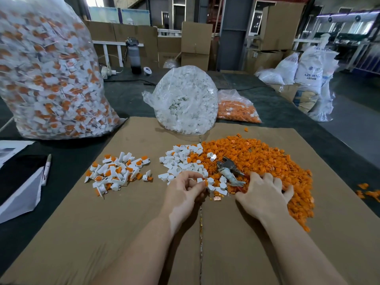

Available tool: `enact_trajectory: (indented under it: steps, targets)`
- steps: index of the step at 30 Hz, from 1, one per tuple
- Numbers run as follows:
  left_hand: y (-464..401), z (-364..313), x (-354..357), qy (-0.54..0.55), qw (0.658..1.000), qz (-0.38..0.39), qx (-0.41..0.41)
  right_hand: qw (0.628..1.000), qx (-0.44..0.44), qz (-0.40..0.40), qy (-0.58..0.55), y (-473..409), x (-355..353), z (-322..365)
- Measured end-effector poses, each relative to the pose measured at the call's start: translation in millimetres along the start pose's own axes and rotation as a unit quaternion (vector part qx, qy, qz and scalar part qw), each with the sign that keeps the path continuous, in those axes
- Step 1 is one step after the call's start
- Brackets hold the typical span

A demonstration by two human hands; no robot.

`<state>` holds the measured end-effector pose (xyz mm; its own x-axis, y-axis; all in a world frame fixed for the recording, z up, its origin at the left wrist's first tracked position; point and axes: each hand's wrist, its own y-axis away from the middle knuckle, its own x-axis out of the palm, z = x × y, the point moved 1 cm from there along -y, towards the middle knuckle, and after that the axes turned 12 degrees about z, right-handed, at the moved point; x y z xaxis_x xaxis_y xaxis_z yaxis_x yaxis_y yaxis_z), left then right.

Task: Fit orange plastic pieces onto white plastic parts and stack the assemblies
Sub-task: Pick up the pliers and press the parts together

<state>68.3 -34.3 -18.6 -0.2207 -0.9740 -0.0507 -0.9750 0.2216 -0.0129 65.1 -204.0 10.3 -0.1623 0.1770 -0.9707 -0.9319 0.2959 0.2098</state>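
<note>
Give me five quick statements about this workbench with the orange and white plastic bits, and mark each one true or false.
1. The left hand pinches a small white part with orange on it. True.
2. The right hand holds a marker pen. False: it rests spread on the orange pile; the marker pen lies far left.
3. The finished assemblies lie in a pile left of the loose white parts. True.
4. The big bag at far left holds only orange pieces. False: it holds mixed white and orange pieces.
5. Metal pliers lie on the orange pile. True.
</note>
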Motion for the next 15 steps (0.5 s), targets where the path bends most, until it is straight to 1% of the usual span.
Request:
enact_trajectory:
  steps: [2,4,7,9,11,12,13,15]
  targets:
    - [0.3,0.0,-1.4,0.0,1.0,-0.007,-0.001,1.0,-0.006,-0.016,0.014,0.1,-1.3,-0.3]
    - [0.9,-0.3,-2.6,0.006,1.0,-0.013,-0.005,0.999,-0.021,-0.028,0.001,1.4,-3.6,-0.7]
    - [1.3,-1.5,-3.2,0.088,0.996,-0.03,-0.018,0.996,-0.061,-0.055,-0.02,8.1,-9.8,2.6]
    - [0.7,-3.4,-4.0,0.145,0.988,-0.037,-0.025,0.991,-0.098,-0.087,-0.04,16.7,-14.5,7.3]
    - [-0.1,-5.0,-4.3,0.184,0.982,-0.038,-0.028,0.983,-0.137,-0.092,-0.081,26.4,-19.1,12.4]
    - [-0.3,-5.6,-4.4,0.195,0.979,-0.039,-0.031,0.98,-0.152,-0.073,-0.104,30.3,-21.0,14.4]
    - [-0.5,-6.2,-4.3,0.202,0.978,-0.042,-0.034,0.979,-0.161,-0.036,-0.122,33.0,-22.8,16.0]
    - [-0.3,-6.7,-4.7,0.213,0.975,-0.045,-0.038,0.972,-0.171,0.06,-0.149,36.5,-25.3,19.1]
